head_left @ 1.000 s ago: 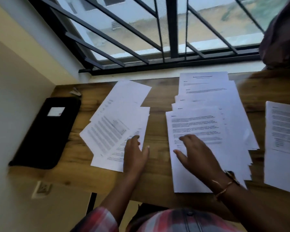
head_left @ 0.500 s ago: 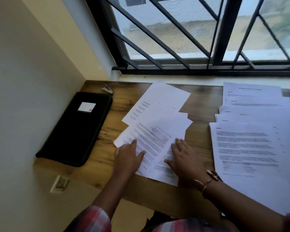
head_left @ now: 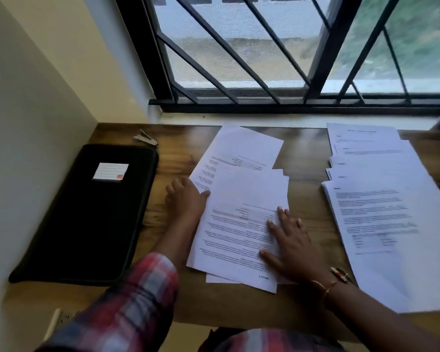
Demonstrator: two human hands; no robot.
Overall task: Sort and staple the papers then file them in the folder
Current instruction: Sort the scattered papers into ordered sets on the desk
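Papers point(head_left: 239, 240), 2 groups visible on the wooden desk point(head_left: 305, 153) below the barred window point(head_left: 321, 52). Group 1: centre pile point(head_left: 247, 199), middle of the frame, several printed sheets lying loose and skewed, print upside down to you, 1 sheet poking out toward the window and another peeking from the bottom edge; no staple can be seen on it. Your left hand point(head_left: 186, 199) lies against this pile's left edge, fingers relaxed on the desk and thumb touching the top sheet's margin, with nothing visibly pinched. Your right hand point(head_left: 290, 247) lies flat on the top sheet at its right side, fingers straight and spread, pressing rather than gripping. Group 2: fanned stack point(head_left: 381, 212), right of the frame, about 5 stepped sheets or sets, well apart from the centre pile; whether these are stapled cannot be told. Folder point(head_left: 87, 224), black, closed, left of the frame, white label point(head_left: 110, 171) on its cover, nothing filed in it as far as shows. Stapler point(head_left: 145, 138), upper left of the desk, just beyond the folder's far corner, touched by neither hand. Status, judged: sorting appears under way, with the centre pile being squared up; stapling and filing are both left to you.
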